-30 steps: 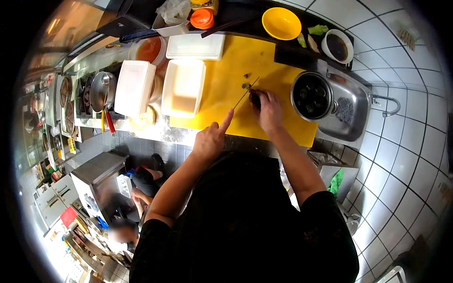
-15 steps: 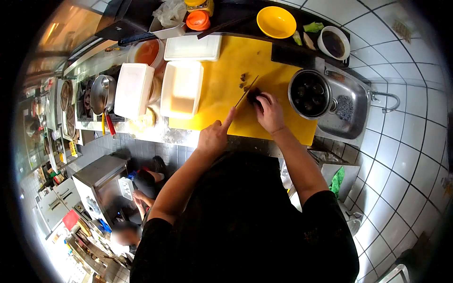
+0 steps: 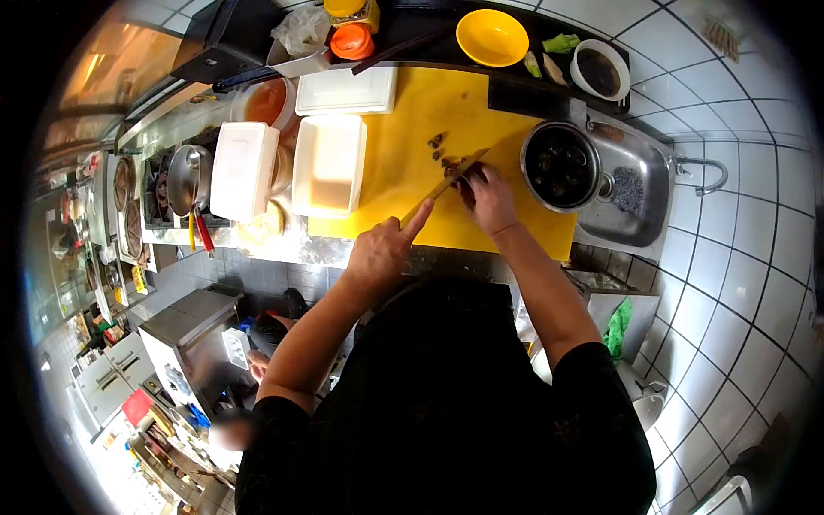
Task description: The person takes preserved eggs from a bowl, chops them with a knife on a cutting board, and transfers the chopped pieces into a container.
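Note:
My left hand [image 3: 384, 249] grips a knife [image 3: 445, 184], its index finger stretched along the blade's back. The blade lies across a yellow cutting board [image 3: 403, 176], angled up to the right. Beside it, the curled fingers of my right hand [image 3: 493, 202] hold down a dark piece of food that looks like a mushroom, mostly hidden by the fingers and blade. Several small dark cut pieces [image 3: 436, 142] lie just left of the blade. Right of the board stands a metal pot [image 3: 562, 209] with dark round pieces in it.
White plastic containers [image 3: 298, 167] stand along the left of the board. A sink [image 3: 648, 225] with a faucet [image 3: 714, 182] is at the right. A yellow bowl [image 3: 493, 39] and a white bowl [image 3: 625, 86] sit on the back shelf. Another person [image 3: 273, 335] is at lower left.
The knife has swung to a flatter angle, its tip now further right in front of my right fingers. More cut pieces show beside the blade. The view has shifted slightly.

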Demonstrator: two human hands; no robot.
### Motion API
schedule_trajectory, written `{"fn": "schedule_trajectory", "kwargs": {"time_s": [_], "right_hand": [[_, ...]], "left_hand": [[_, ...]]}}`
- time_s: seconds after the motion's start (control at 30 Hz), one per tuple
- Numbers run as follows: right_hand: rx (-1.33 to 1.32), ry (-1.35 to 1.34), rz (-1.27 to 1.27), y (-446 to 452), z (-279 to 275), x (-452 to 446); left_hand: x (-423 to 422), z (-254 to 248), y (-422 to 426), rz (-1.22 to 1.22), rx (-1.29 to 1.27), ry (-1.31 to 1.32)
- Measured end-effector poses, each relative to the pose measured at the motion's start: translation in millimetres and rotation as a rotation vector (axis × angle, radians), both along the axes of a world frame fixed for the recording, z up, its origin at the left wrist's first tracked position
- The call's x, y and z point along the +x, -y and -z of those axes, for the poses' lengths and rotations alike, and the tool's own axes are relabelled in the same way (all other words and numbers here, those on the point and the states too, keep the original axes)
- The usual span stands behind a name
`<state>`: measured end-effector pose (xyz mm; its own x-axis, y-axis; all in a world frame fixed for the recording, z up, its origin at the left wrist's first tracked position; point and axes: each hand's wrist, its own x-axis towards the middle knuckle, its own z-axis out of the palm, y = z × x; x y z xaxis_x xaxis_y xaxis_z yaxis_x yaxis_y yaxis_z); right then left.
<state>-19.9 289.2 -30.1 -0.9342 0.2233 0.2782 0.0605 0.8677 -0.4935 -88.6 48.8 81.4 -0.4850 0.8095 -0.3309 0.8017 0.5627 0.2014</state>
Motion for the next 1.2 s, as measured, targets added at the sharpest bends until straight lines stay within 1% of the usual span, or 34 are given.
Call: {"fn": "schedule_trajectory", "kwargs": {"time_s": [0.1,0.3,0.43,0.5,0.6,0.77,0.87,1.0,1.07,1.13,1.2], "right_hand": [[-0.019,-0.007,-0.017,0.0,2.0,2.6],[-0.036,-0.028,0.001,1.0,10.2,0.2],[-0.074,0.159,-0.021,-1.2,10.9,-0.6],[-0.102,0.211,-0.021,-2.2,8.6,-1.9],[-0.033,0.148,-0.005,-0.8,6.8,-1.8],[-0.045,0.182,-0.016,-1.7,2.8,-0.8],[-0.058,0.176,-0.007,-2.9,6.9,-1.3],[-0.1,0.171,-0.005,-1.8,-5.0,-0.6],[-0.114,0.175,-0.032,-4.0,1.9,-0.5],[-0.119,0.216,-0.041,-5.1,-2.7,-1.7],[-0.117,0.29,-0.033,-5.6,-7.5,-1.9]], "left_hand": [[-5.1,2.2,-0.2,-0.007,-0.063,-0.002],[-10.4,-1.7,-0.7,0.002,0.02,0.051],[-11.4,-0.7,-4.5,0.015,-0.003,0.057],[-11.7,7.6,-4.6,0.027,0.002,0.032],[-14.2,29.1,-7.8,0.003,-0.023,0.053],[-14.2,52.5,-10.0,-0.015,0.049,0.012],[-14.0,40.7,-10.1,-0.032,0.051,0.014],[-8.5,8.8,-10.2,-0.037,-0.01,0.049],[-8.2,-5.6,-14.0,-0.042,-0.044,0.112],[-7.6,-4.8,-15.4,-0.036,-0.066,0.142],[-7.0,12.4,-15.1,-0.024,-0.082,0.138]]}}
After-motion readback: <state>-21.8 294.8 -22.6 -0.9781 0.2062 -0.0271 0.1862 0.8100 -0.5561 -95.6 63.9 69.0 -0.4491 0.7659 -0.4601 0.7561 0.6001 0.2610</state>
